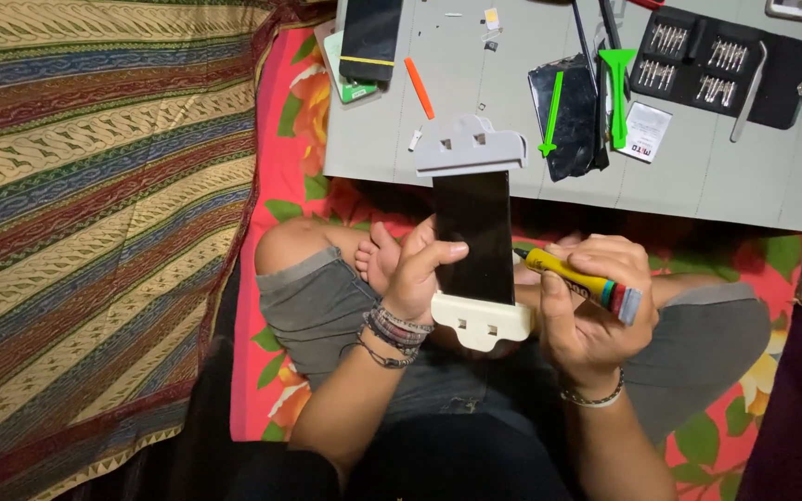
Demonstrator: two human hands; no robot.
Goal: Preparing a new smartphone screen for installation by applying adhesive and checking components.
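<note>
While the left hand (420,269) grips the phone's (475,237) left edge, fingers curled over the dark, blank glass, the phone sits upright over the lap, held in a pale clamp (472,147) with jaws at top and bottom. Right hand (587,311) is closed around a yellow screwdriver (575,278), tip at the phone's right edge. On the grey mat (475,83): black bit case (722,65) with rows of bits, small white printed card (647,132), green pry tools (617,93), orange stick (419,88).
</note>
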